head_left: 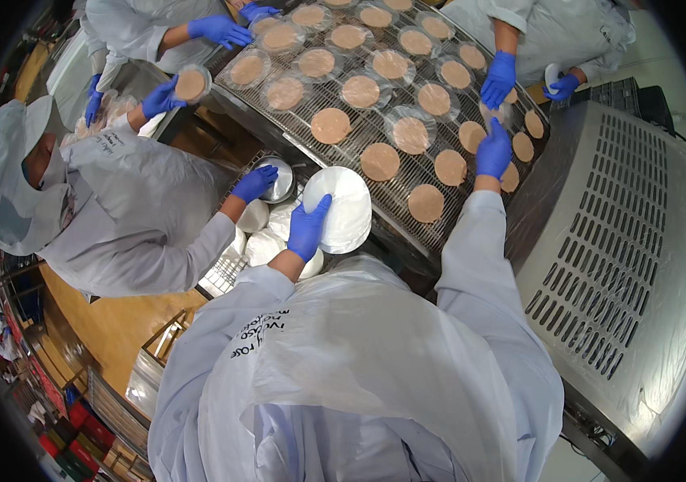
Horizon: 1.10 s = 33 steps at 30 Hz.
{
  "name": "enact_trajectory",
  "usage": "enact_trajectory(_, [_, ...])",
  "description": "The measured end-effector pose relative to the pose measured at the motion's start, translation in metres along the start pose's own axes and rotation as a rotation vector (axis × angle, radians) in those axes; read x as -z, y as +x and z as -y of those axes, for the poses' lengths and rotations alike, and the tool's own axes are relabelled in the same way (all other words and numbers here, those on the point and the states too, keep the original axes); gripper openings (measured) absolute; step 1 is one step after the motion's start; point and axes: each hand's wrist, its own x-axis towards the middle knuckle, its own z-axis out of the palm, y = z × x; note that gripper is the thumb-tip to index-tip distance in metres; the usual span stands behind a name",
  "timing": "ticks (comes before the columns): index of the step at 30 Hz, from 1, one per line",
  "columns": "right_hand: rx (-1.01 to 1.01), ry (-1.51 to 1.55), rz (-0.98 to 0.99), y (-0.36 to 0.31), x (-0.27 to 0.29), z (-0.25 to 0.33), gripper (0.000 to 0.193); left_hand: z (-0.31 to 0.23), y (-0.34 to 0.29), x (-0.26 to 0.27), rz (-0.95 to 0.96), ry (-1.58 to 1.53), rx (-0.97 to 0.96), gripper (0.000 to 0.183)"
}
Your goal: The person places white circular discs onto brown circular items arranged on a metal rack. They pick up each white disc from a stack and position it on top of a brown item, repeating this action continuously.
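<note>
My left hand (307, 228) grips a thick stack of round white film sheets (346, 210), thumb on top, in front of my apron. Stretched out over the wire conveyor belt (343, 157), my right hand (494, 153) has its fingers together at what looks like a thin, see-through round sheet (492, 114) over a patty. Flat round pinkish-brown patties (380, 161) lie spread over the belt. Some, like the patty (410, 135) near the middle, carry a clear round sheet; the nearest patties (425, 203) are bare. A co-worker's gloved hand (499, 79) is just beyond my right fingertips.
At left, a co-worker (142, 209) holds a covered patty (191, 83) and touches a round metal container (278, 180). White wrapped stacks (266, 247) sit in a wire basket beside me. A slotted steel housing (608, 241) borders the belt's right. More co-workers stand across it.
</note>
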Motion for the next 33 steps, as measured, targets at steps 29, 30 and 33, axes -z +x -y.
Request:
enact_trajectory(29, [0.005, -0.187, 0.388, -0.072, 0.134, -0.075, 0.022, 0.084, -0.111, -0.099, -0.016, -0.059, -0.059, 0.044])
enact_trajectory(30, [-0.193, -0.059, 0.164, -0.051, 0.143, -0.064, 0.024, 0.084, -0.109, -0.095, -0.037, -0.064, -0.057, 0.044])
enact_trajectory(33, [-0.091, -0.136, 0.097, -0.024, 0.120, -0.065, 0.028, 0.071, -0.093, -0.081, -0.014, -0.048, -0.031, 0.044])
